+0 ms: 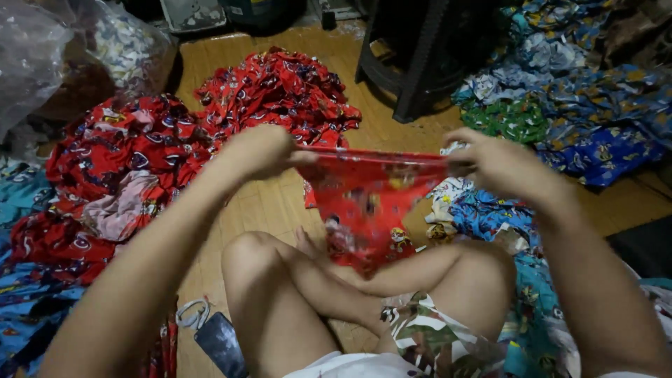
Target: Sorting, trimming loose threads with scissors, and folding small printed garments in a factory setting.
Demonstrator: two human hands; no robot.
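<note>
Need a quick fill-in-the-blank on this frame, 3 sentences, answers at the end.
1. Both the left hand and the right hand grip one small printed cloth piece whose main colour is ____.
2. The cloth piece is held stretched ____ the two hands, above the crossed legs.
3. The heap of red printed fabric lies on a ____ floor.

Missing words: red; between; wooden

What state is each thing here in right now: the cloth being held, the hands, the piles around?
red printed cloth: stretched taut between both hands, lower part hanging over the crossed legs
left hand: closed on the cloth's left edge
right hand: closed on the cloth's right edge
red fabric pile: heaped loosely on the floor
blue fabric pile: heaped, crumpled
plastic bag: stuffed full
</note>
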